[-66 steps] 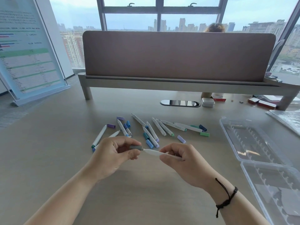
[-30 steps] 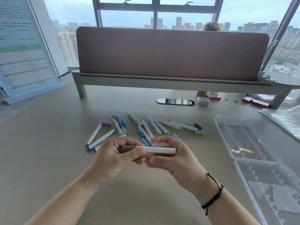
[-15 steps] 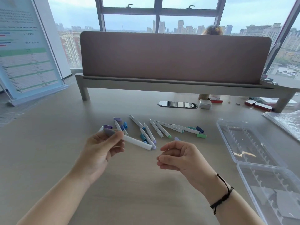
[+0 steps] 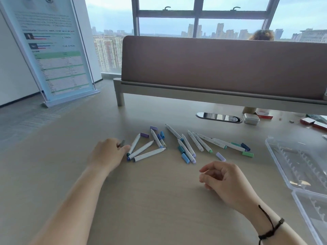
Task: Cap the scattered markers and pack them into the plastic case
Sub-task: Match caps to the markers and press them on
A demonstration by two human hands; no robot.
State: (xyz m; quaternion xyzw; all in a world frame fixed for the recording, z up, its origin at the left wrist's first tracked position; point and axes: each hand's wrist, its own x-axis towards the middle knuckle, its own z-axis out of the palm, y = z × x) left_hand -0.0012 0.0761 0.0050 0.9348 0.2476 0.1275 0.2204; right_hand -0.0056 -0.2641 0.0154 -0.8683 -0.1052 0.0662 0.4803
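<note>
Currently: left hand (image 4: 108,153) pinches a grey cap (image 4: 122,143), right hand (image 4: 224,179) loose, empty.
Markers (image 4: 187,147) lie beyond both hands, axes mostly pointing away; case (image 4: 276,156) right of markers.

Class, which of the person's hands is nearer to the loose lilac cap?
Right. The right hand lies just below the lilac cap; the left hand is far off to its left.

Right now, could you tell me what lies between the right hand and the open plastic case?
In the head view, only bare tabletop separates the right hand from the plastic case; the markers lie farther back.
</note>
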